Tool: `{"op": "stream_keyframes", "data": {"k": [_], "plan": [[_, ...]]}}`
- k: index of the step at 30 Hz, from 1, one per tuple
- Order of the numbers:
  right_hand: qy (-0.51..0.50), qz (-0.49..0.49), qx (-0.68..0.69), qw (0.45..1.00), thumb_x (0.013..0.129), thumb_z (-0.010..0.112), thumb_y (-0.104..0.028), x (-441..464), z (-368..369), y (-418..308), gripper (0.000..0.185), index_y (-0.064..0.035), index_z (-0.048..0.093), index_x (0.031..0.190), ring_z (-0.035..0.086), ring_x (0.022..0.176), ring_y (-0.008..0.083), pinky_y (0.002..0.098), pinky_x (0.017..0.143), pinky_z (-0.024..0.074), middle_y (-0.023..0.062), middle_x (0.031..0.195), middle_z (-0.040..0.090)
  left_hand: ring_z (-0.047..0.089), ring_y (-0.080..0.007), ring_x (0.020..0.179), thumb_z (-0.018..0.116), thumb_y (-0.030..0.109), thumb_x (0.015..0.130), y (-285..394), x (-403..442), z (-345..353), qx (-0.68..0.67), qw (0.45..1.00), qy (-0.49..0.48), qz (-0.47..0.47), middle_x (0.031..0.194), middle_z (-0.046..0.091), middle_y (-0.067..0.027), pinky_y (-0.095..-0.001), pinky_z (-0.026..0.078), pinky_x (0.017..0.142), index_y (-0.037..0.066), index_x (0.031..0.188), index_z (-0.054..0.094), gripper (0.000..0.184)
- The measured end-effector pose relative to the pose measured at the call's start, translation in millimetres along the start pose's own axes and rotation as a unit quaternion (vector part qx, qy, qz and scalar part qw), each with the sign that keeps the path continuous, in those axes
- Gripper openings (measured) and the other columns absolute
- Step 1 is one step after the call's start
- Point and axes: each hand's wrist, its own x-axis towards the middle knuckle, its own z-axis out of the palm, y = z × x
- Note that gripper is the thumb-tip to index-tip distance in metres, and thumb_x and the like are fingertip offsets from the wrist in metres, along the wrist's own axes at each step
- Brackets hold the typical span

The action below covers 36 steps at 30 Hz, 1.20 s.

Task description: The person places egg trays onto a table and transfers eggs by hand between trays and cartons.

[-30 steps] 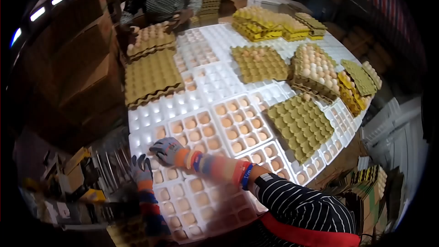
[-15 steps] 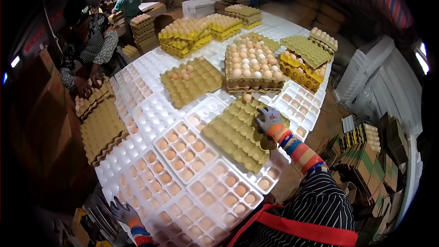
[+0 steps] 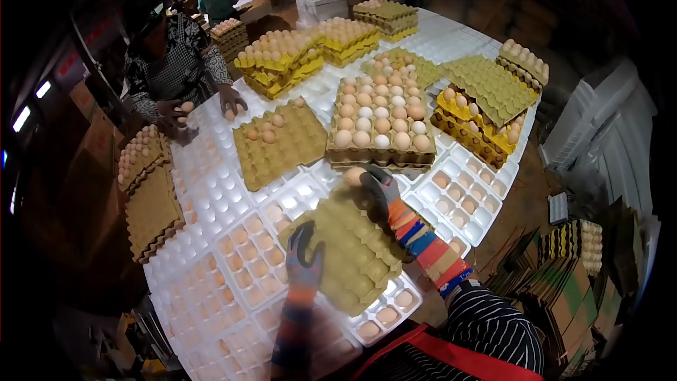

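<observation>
Over white foam trays [image 3: 217, 185], holding left hand [image 3: 305, 250] half-open, seemingly empty, beside pulp tray [image 3: 352, 254], right hand [image 3: 379, 187] curled by 1 egg [image 3: 354, 176], grip unclear. Could drop egg by tilting pulp tray.

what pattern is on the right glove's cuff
The cuff is striped, with orange, red, blue and tan bands, best seen in the head view.

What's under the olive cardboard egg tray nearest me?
Beyond the near edge of the olive tray, a white tray shows, with eggs in its exposed compartments. What lies directly beneath is covered, so I can't tell whether eggs sit there.
</observation>
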Motion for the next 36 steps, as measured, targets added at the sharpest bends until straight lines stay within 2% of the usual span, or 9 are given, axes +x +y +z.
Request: {"op": "stream_keyframes", "data": {"k": [9,11,12,14,17,19,21,23,36], "plan": [[-0.247,0.269,0.422,0.830,0.094,0.048,-0.025,-26.5,-15.4,-4.4,0.038,0.0027,0.049,0.120,0.058,0.104,0.0260,0.0358,0.091,0.0480,0.0161,0.113,0.058,0.048,-0.0274,0.117,0.072,0.013,0.071,24.5,55.4,75.4,-0.061,0.997,-0.039,0.011,0.131,0.046,-0.0148,-0.0356,0.039,0.099,0.002,0.133,0.039,0.071],[-0.231,0.130,0.182,0.947,0.095,0.047,-0.023,-34.5,-12.0,-4.1,0.036,0.0022,0.049,0.121,0.057,0.105,0.0239,0.0343,0.093,0.0463,0.0142,0.115,0.058,0.049,-0.0293,0.114,0.073,0.016,0.070,18.3,54.5,78.5,0.025,0.998,-0.055,0.014,0.126,0.049,-0.0155,-0.0364,0.040,0.097,0.003,0.130,0.043,0.068],[-0.219,0.050,0.064,0.972,0.095,0.046,-0.022,-38.0,-6.2,-13.6,0.036,0.0019,0.049,0.121,0.057,0.106,0.0228,0.0335,0.093,0.0456,0.0132,0.116,0.058,0.046,-0.0217,0.119,0.071,-0.001,0.069,26.4,55.0,76.0,0.145,0.985,-0.063,0.063,0.120,0.052,-0.0126,-0.0324,0.043,0.096,0.001,0.131,0.037,0.071],[-0.238,-0.155,-0.126,0.951,0.095,0.046,-0.018,-48.3,-2.7,-45.3,0.034,0.0011,0.049,0.123,0.057,0.105,0.0208,0.0317,0.093,0.0447,0.0114,0.117,0.058,0.050,-0.0209,0.114,0.071,-0.001,0.069,25.1,55.3,77.1,0.051,0.997,-0.055,0.015,0.118,0.053,-0.0126,-0.0316,0.045,0.092,0.001,0.127,0.042,0.064],[-0.197,0.186,0.326,0.906,0.094,0.047,-0.015,-39.4,-5.9,-46.0,0.034,-0.0003,0.049,0.125,0.055,0.106,0.0187,0.0295,0.090,0.0457,0.0112,0.118,0.057,0.055,-0.0191,0.100,0.072,-0.001,0.070,31.7,66.0,79.5,0.039,0.998,-0.009,0.041,0.110,0.053,-0.0090,-0.0297,0.048,0.085,0.000,0.119,0.050,0.053],[-0.203,0.032,0.040,0.978,0.094,0.050,-0.019,-24.8,-32.6,-4.1,0.037,0.0005,0.049,0.125,0.058,0.100,0.0163,0.0274,0.086,0.0473,0.0103,0.110,0.061,0.055,-0.0165,0.095,0.072,-0.002,0.071,38.4,81.6,72.5,0.109,0.990,0.046,0.076,0.105,0.051,-0.0058,-0.0287,0.048,0.082,0.001,0.118,0.051,0.051],[-0.193,0.141,0.123,0.963,0.095,0.050,-0.021,-19.1,-44.8,-13.3,0.037,0.0012,0.049,0.125,0.059,0.096,0.0152,0.0265,0.085,0.0471,0.0097,0.106,0.062,0.052,-0.0119,0.083,0.074,0.004,0.070,33.9,104.3,68.2,0.019,0.991,0.126,-0.039,0.099,0.051,-0.0040,-0.0254,0.048,0.074,0.004,0.114,0.056,0.048],[-0.201,0.074,0.060,0.975,0.093,0.052,-0.021,-37.1,-59.1,-43.0,0.040,0.0010,0.047,0.126,0.061,0.091,0.0167,0.0282,0.083,0.0474,0.0070,0.099,0.064,0.055,-0.0134,0.082,0.073,0.002,0.070,-3.9,137.3,57.6,-0.100,0.975,0.158,-0.118,0.100,0.056,-0.0042,-0.0252,0.048,0.075,0.005,0.112,0.058,0.045],[-0.003,0.120,-0.012,0.993,0.088,0.060,-0.017,-108.6,-175.2,-63.6,0.035,0.0064,0.056,0.114,0.063,0.082,0.0178,0.0288,0.076,0.0507,0.0122,0.094,0.066,0.057,-0.0220,0.098,0.075,0.012,0.069,-94.7,233.4,97.8,-0.061,0.982,0.171,-0.051,0.107,0.058,-0.0092,-0.0319,0.046,0.086,0.003,0.112,0.057,0.047]]}}
